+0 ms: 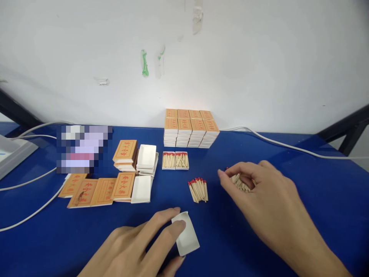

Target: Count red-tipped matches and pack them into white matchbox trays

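Observation:
My left hand (147,242) grips a small white matchbox tray (188,236) at the near middle of the table, fingers on its left edge and inside it. Curled around a bunch of pale wooden matches (240,182) is my right hand (265,200), which hides most of them. Between the hands lies a fanned pile of red-tipped matches (198,189). Beyond it, two trays filled with matches (175,161) stand side by side. Left of these are stacked white trays (146,157) and orange matchbox sleeves (124,151) with red characters.
A block of stacked matchboxes (190,129) stands against the white wall (245,69). More orange sleeves (89,192) lie at left, near a blurred-out object (83,148) and white cables (40,215). Another cable (288,150) crosses the blue table (311,188) at right.

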{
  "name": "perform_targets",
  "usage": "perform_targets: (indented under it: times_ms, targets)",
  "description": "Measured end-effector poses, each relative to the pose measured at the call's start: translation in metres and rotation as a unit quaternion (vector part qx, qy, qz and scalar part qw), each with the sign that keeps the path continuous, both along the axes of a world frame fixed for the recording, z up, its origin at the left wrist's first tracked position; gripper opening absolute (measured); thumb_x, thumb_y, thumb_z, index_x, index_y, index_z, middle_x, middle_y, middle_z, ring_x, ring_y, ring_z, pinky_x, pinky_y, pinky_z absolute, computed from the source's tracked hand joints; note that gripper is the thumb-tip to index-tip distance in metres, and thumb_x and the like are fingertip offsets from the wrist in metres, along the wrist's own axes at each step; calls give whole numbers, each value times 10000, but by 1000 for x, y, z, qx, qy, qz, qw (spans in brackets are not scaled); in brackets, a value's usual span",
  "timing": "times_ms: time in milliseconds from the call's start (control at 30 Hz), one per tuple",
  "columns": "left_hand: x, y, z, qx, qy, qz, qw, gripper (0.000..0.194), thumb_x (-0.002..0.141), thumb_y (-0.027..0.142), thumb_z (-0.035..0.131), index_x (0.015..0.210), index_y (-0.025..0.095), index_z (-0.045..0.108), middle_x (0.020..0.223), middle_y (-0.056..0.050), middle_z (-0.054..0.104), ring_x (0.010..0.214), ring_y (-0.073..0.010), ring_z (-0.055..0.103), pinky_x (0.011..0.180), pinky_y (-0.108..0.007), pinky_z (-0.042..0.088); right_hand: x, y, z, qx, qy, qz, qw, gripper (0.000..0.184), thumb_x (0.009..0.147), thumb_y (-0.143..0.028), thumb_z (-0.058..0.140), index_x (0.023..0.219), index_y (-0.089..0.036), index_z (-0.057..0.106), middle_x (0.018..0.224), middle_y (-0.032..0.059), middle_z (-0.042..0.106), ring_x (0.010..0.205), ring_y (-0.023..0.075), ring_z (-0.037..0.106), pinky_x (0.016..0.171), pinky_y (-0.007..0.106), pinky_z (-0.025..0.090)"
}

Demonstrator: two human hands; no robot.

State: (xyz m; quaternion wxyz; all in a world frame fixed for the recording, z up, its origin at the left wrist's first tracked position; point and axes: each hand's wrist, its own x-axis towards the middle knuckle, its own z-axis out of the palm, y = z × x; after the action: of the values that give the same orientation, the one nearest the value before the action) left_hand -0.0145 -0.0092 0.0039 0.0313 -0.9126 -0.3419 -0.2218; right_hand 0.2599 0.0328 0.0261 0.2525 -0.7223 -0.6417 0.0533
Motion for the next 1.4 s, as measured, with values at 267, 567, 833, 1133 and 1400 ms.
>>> perform_targets:
  times_ms: [267,567,833,1133,1400]
  targets:
    - [-4,0,-8,-9,-5,-4,1000,408,1228,340,320,1355,233,693,1361,5,809,768,-126,840,561,-283,645,15,-3,-13,52,-250,12,967,292,1023,-453,595,835,-270,723,754,88,732,828,363,550,756,466,355]
    - [-5,-2,-4,-5,-3,0,1000,387,1228,325,338,1347,226,693,1359,8,811,839,-134,856,586,-281,654,12,-6,-14,73,-273,24,959,280,1040,-354,574,826,-253,723,729,90,734,801,361,558,736,454,354]
    - [-4,1,-8,-7,-4,-7,1000,408,1231,349,324,1346,234,698,1349,8,815,810,-132,851,565,-283,649,13,-4,-17,66,-232,45,969,251,1002,-285,589,817,-254,755,776,75,782,777,336,573,708,441,363]
    - [-4,-2,-3,-3,1,3,1000,419,1234,345,328,1334,233,719,1357,5,815,822,-116,849,598,-243,641,8,-2,-12,55,-180,20,982,295,998,-382,597,803,-267,785,681,77,723,752,333,570,686,431,349]
    - [-4,0,0,-1,7,3,1000,421,1226,310,325,1326,218,724,1359,-5,814,845,-133,858,590,-255,657,7,3,-13,24,-214,-6,977,287,1023,-403,646,843,-251,810,723,94,743,840,379,607,742,463,387]
